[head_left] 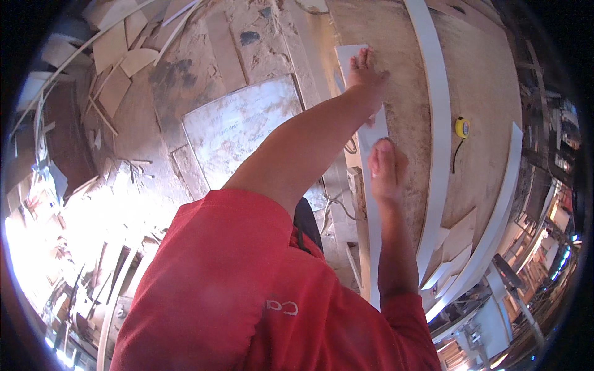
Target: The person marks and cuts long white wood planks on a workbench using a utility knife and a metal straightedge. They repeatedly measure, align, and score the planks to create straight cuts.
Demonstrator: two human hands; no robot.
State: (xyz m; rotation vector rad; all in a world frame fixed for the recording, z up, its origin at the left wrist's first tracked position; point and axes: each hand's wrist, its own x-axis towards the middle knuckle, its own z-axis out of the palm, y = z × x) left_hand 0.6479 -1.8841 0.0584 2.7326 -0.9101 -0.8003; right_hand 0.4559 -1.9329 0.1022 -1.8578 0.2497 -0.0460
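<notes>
A long white strip [374, 241] lies along the near edge of a brown wooden worktable [405, 111]. My left hand [366, 79] rests near the far end of this strip, palm down, with its fingers stretched out over the surface. Closer to me, my right hand [387, 166] is curled closed just above the same strip. Motion smears that hand a little, and whatever its fingers may hold cannot be made out. Farther right on the table, a second white strip [438, 123] runs roughly alongside the first.
Beyond the second strip sits a yellow tape measure [462, 128], its dark strap trailing. Another curved white strip [508, 179] follows the table's right edge, near pale offcuts [459, 235]. On the floor at left lie a whitish panel [247, 120] and scattered board scraps [111, 52].
</notes>
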